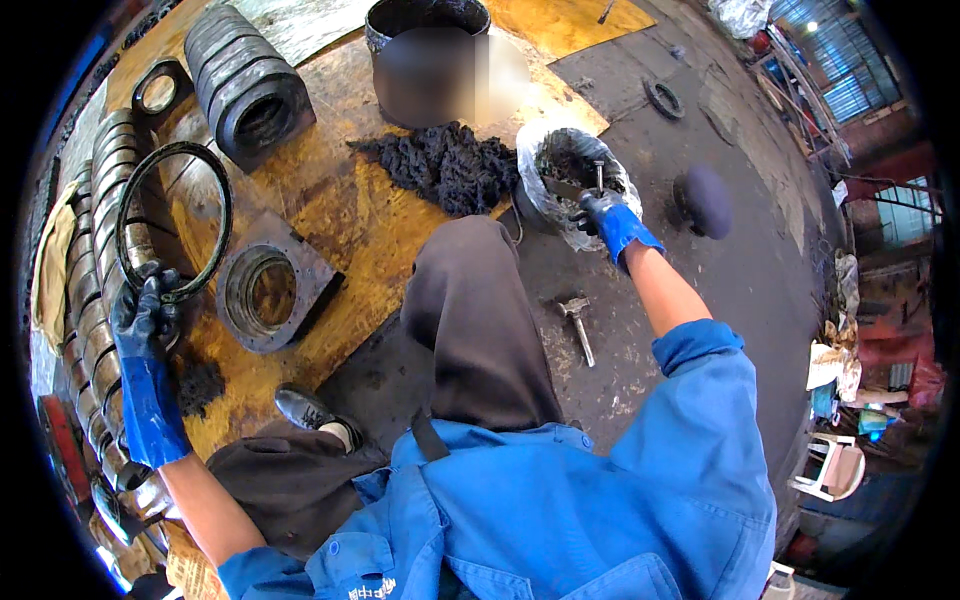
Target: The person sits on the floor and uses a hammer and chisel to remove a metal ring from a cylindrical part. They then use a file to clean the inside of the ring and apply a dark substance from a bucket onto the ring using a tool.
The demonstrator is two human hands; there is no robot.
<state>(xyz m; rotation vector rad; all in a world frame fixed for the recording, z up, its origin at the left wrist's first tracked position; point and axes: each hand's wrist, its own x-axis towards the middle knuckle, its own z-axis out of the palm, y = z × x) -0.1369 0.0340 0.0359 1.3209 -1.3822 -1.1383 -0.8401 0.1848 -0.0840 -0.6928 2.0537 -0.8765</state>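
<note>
My left hand [146, 312], in a blue and black work glove, is closed on the lower edge of a thin dark ring [121, 222], held upright above the board. In a matching glove, my right hand [610, 218] grips a metal tool [600, 172] with a short knobbed shaft and a dark flat part; its kind is unclear. It is at the near rim of a plastic-lined bucket [533, 178] with dark, greasy-looking stuff [568, 160] inside. Beside the ring lies a metal block [236, 305] with a round bore.
A ribbed black cylinder [240, 80], a small collar [178, 82] and rows of stacked rings [112, 165] lie on the stained yellow board [350, 235]. Dark fibrous clumps [450, 165] lie before a black drum [378, 30]. A hammer [575, 318] and a ring [651, 92] are on the floor.
</note>
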